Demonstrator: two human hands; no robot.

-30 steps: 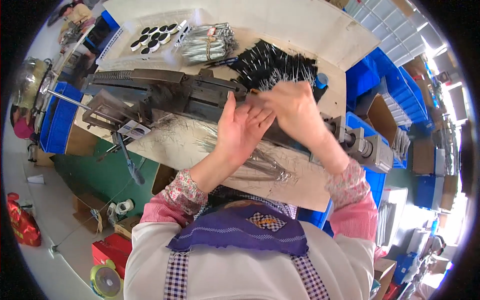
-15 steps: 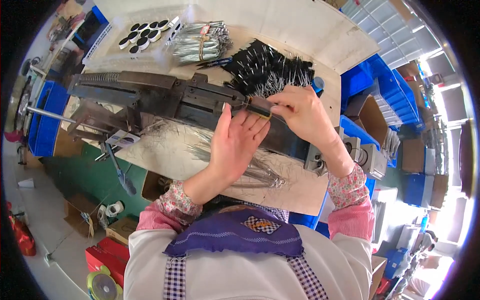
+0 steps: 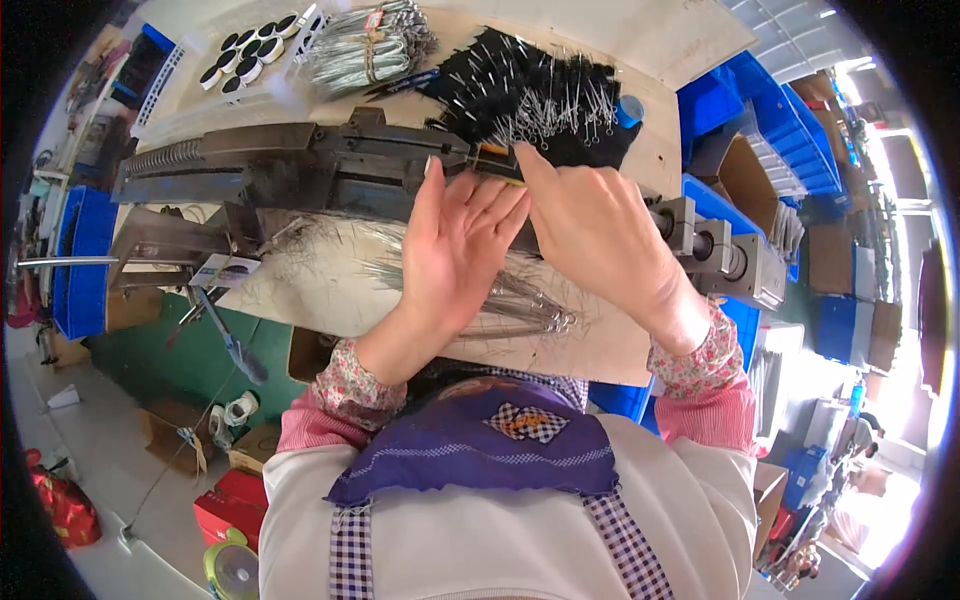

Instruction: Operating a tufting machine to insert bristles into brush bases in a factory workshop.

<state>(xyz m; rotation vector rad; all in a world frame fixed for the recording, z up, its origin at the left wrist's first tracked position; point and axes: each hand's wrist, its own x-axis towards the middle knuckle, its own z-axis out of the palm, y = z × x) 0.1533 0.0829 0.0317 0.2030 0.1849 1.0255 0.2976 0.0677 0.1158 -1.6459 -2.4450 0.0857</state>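
Across the bench lies a long dark metal machine [image 3: 340, 160] with a spring at its left end. My left hand [image 3: 445, 250] is palm up and open, its fingertips at the front edge of a small dark block with yellow edges [image 3: 500, 168] at the machine's middle. My right hand [image 3: 600, 225] bends over the right end of that block, back of the hand up and fingers curled in. What its fingertips hold is hidden. Just beyond the hands is a pile of black-bristled brushes with looped wire stems [image 3: 540, 95]. Loose thin wires [image 3: 525, 305] lie on the near side.
A tied wire bundle [image 3: 370, 45] lies behind the machine, beside a clear plastic tray [image 3: 180, 105] of black-and-white round pieces. A small blue cap [image 3: 629, 111] stands by the brushes. Blue crates [image 3: 775, 150] are at the right. A blue-handled tool [image 3: 235, 345] hangs at the left.
My right hand has turned from a visible fingertip pinch to knuckles up, closer over the block. My left hand stays palm up beside it. The whole view has shifted slightly.
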